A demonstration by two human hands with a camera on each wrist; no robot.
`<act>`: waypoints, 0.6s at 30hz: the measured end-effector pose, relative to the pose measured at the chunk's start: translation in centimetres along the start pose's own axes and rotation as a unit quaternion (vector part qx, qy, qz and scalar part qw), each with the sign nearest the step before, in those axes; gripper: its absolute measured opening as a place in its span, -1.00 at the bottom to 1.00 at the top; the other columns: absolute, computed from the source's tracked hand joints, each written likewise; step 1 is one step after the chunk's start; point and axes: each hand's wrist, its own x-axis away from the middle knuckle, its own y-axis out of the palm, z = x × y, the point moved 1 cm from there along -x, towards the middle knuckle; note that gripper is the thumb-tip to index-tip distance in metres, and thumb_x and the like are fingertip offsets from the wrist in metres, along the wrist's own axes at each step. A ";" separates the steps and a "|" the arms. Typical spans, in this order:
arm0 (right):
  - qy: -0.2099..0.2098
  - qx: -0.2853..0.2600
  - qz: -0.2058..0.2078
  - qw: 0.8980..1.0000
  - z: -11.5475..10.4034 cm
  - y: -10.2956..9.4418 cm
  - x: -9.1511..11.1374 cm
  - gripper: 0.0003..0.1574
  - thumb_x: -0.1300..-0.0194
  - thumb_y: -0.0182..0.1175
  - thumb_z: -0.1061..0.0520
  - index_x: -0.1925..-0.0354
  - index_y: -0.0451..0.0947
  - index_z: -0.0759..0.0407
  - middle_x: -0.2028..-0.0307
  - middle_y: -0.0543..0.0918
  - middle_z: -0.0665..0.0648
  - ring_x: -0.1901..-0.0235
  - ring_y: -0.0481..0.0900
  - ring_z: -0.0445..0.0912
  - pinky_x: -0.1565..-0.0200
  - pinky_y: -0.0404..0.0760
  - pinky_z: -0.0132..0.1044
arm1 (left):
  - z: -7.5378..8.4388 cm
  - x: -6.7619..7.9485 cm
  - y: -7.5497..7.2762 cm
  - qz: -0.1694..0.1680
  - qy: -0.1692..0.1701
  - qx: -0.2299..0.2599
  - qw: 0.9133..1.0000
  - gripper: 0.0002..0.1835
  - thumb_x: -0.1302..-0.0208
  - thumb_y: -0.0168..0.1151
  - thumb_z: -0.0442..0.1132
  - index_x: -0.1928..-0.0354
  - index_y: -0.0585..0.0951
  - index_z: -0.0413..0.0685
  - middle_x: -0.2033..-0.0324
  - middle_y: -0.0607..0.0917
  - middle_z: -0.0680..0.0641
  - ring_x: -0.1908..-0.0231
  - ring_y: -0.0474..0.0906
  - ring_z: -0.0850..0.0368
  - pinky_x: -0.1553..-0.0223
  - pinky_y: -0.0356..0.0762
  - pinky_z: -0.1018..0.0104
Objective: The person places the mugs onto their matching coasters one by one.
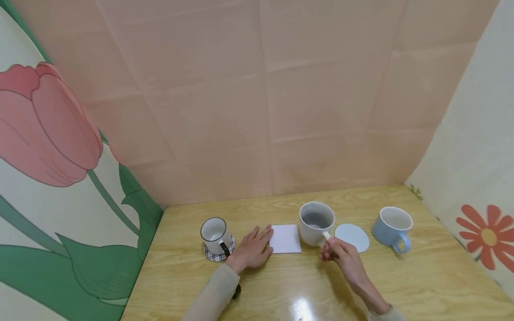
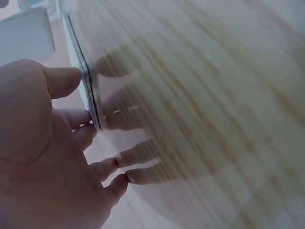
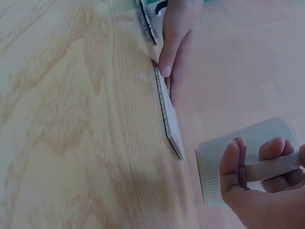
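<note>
My left hand (image 1: 254, 250) lies palm down on the table, its fingertips touching the left edge of a square white coaster (image 1: 286, 240). In the left wrist view the thumb and index finger meet the edge of that coaster (image 2: 85, 71), while the other fingertips rest on the wood. With curled fingers my right hand (image 1: 346, 259) grips the handle of a white mug (image 1: 310, 232). The mug is upright, just right of the square coaster. In the right wrist view the white mug (image 3: 209, 183) appears held slightly above the tabletop.
A round pale coaster (image 1: 355, 238) lies right of the held mug. Farther right stands a light blue mug (image 1: 383, 232). On the left, a white mug with a dark rim (image 1: 212, 232) stands on a round plaid coaster (image 1: 216, 257). The wooden table (image 1: 176, 276) meets a draped backdrop.
</note>
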 end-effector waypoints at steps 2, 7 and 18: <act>0.001 -0.003 0.002 1.000 -0.1 0.1 0.0 -0.38 -0.77 -0.13 0.10 0.25 0.41 0.68 0.40 0.58 0.08 0.33 0.72 -0.12 0.17 0.83 -0.23 | 0.1 -0.1 0.0 -0.001 -0.001 0.000 1.000 -0.32 -0.72 -0.12 0.08 -0.73 0.09 0.09 -0.73 0.01 0.08 -0.71 -0.10 -0.23 -0.67 0.03 -0.22; -0.011 -0.010 -0.001 1.000 -0.4 0.3 0.0 -0.38 -0.77 -0.12 0.11 0.25 0.41 0.70 0.41 0.56 0.09 0.33 0.73 -0.11 0.17 0.84 -0.22 | 0.1 -0.3 0.1 -0.004 -0.004 0.001 1.000 -0.32 -0.72 -0.12 0.08 -0.73 0.09 0.11 -0.73 0.00 0.09 -0.71 -0.13 -0.22 -0.67 0.01 -0.23; -0.022 -0.008 -0.016 1.000 -0.8 0.7 -0.3 -0.38 -0.78 -0.14 0.11 0.25 0.41 0.68 0.42 0.55 0.08 0.33 0.74 -0.10 0.17 0.84 -0.23 | 0.0 -0.2 0.7 0.001 -0.006 0.003 1.000 -0.31 -0.72 -0.13 0.07 -0.73 0.07 0.09 -0.73 0.00 0.05 -0.71 -0.15 -0.23 -0.68 -0.03 -0.23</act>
